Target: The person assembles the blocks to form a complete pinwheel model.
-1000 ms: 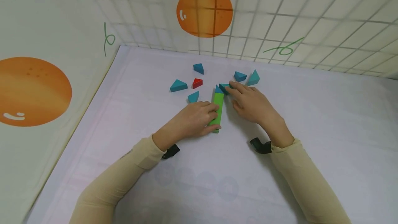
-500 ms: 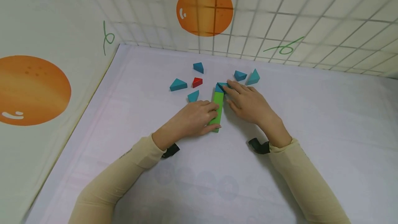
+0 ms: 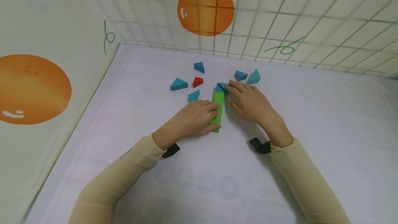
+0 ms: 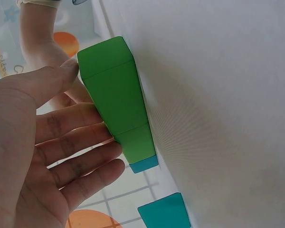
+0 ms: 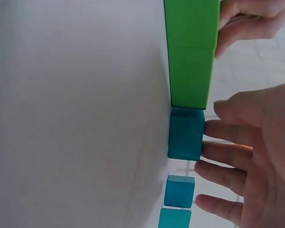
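Green blocks (image 3: pixel 219 100) lie end to end in a straight row, with a small blue triangular block (image 3: pixel 219 88) at the far end. My left hand (image 3: pixel 198 118) rests on the row; the left wrist view has its fingers extended, their tips and the thumb touching the green blocks (image 4: pixel 116 97). Fingertips of my right hand (image 3: pixel 252 102) touch a teal triangular block (image 3: pixel 223 85) beside the blue one. In the right wrist view those fingers are nearly straight against the teal block (image 5: pixel 186 135), partly hidden by the hand in the head view.
Left of the row lie a large teal triangle (image 3: pixel 179 84), a red triangle (image 3: pixel 197 82), a teal one (image 3: pixel 193 95) and a blue one (image 3: pixel 199 67). Behind my right hand are a blue triangle (image 3: pixel 240 75) and a teal one (image 3: pixel 254 77). A printed wall (image 3: pixel 149 16) stands behind.
My right hand has slid the teal triangular block slightly left and turned it, so it now lies against the blue triangle. My left hand stays on the green row.
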Action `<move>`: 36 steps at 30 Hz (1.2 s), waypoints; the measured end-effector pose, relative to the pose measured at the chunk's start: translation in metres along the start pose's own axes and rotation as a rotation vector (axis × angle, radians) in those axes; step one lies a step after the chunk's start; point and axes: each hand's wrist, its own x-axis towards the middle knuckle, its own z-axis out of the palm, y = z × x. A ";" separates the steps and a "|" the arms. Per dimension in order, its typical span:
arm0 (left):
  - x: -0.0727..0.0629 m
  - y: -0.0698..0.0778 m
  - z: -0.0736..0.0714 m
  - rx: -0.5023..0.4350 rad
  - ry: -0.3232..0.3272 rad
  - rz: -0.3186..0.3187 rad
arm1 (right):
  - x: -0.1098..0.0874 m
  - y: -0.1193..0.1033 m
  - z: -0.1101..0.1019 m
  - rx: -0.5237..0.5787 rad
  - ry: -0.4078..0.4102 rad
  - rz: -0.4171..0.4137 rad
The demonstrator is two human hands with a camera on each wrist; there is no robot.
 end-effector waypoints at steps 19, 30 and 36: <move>0.002 0.000 -0.001 -0.010 -0.010 0.003 | -0.003 -0.001 -0.002 -0.014 0.036 -0.039; 0.001 0.001 -0.001 -0.004 -0.003 -0.001 | -0.002 -0.004 -0.003 0.011 0.013 -0.037; 0.002 0.000 -0.001 -0.012 -0.015 -0.006 | -0.002 -0.004 -0.002 0.011 0.016 -0.037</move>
